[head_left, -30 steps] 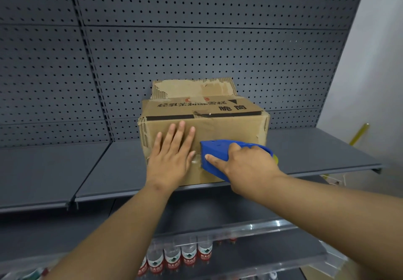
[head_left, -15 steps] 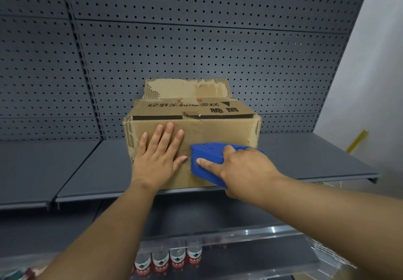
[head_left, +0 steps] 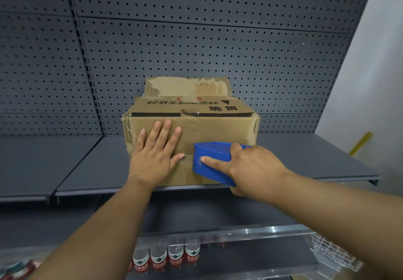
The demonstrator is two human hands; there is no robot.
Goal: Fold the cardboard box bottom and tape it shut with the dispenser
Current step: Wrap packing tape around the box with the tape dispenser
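A worn cardboard box (head_left: 209,127) with black printed characters sits on the grey shelf (head_left: 91,166), one torn flap standing up at its back. My left hand (head_left: 156,155) lies flat against the box's near face, fingers spread. My right hand (head_left: 248,168) grips a blue tape dispenser (head_left: 211,159), index finger stretched along its side. The dispenser's front end is against the lower right part of the near face. A glossy strip of tape runs down the face beside the dispenser.
Grey pegboard (head_left: 196,39) backs the shelving. Several water bottles (head_left: 168,258) with red labels stand on the shelf below. A white wire basket (head_left: 331,251) is at the lower right, a yellow stick (head_left: 359,143) leans by the white wall on the right.
The dispenser has slid slightly lower along the near face. My left hand stays pressed flat on the box. The view has shifted a little.
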